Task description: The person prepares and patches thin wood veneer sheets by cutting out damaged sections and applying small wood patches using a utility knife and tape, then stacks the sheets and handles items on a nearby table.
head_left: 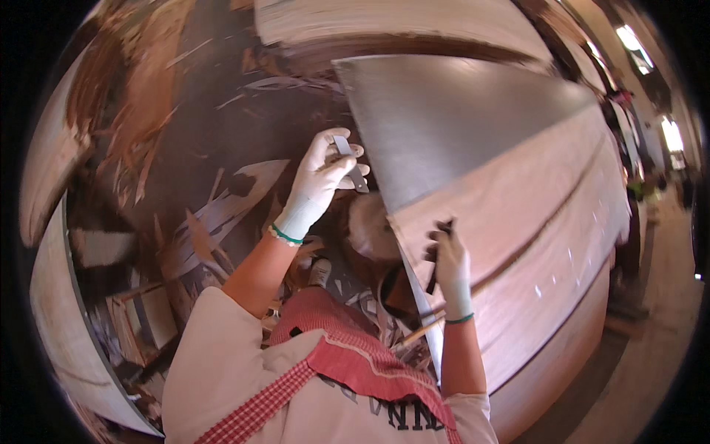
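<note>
My left hand (325,174), in a white knit glove with a green cuff edge, is raised over the floor left of the big stack. Its fingers are closed round a flat grey metal blade (359,177), whose lower end is darker and has a small hole. My right hand (451,266), gloved alike with dark fingers, is over the near left edge of the pale wood veneer sheets (532,200). Those fingers are curled round a slim dark tool (432,281), blurred and partly hidden. A triangular-looking grey sheet (458,118) covers the stack's far part.
Torn veneer strips (251,189) and scraps litter the dark floor on the left. A dark round container (399,296) and a wooden stick (420,337) are beside the stack's near edge. Another veneer stack (399,22) lies at the far side. A wooden crate (144,322) sits lower left.
</note>
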Action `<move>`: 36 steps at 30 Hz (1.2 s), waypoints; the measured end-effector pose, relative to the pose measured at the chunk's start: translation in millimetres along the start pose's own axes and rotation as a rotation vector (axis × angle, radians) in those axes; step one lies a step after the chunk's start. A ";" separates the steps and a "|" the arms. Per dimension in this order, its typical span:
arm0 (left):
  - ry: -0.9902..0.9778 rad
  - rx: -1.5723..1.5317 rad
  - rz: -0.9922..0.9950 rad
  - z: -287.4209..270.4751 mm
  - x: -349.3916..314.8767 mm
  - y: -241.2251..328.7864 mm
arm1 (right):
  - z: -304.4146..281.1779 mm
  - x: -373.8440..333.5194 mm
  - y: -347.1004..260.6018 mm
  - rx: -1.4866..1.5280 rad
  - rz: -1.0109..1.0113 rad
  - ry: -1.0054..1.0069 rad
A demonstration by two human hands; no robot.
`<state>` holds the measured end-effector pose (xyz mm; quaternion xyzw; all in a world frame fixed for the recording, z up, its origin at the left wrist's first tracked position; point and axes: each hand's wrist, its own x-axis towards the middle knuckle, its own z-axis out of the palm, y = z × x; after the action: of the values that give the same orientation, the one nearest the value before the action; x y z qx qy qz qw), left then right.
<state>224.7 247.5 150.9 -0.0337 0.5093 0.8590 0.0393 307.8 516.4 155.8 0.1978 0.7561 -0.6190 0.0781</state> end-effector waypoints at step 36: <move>-1.019 0.412 -0.142 233.0 -179.3 -40.6 | -101.9 -239.8 25.5 0.488 -0.154 0.119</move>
<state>403.0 465.5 244.6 0.3604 0.5797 0.6446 0.3443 548.8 570.4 242.4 0.1885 0.6005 -0.7744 -0.0639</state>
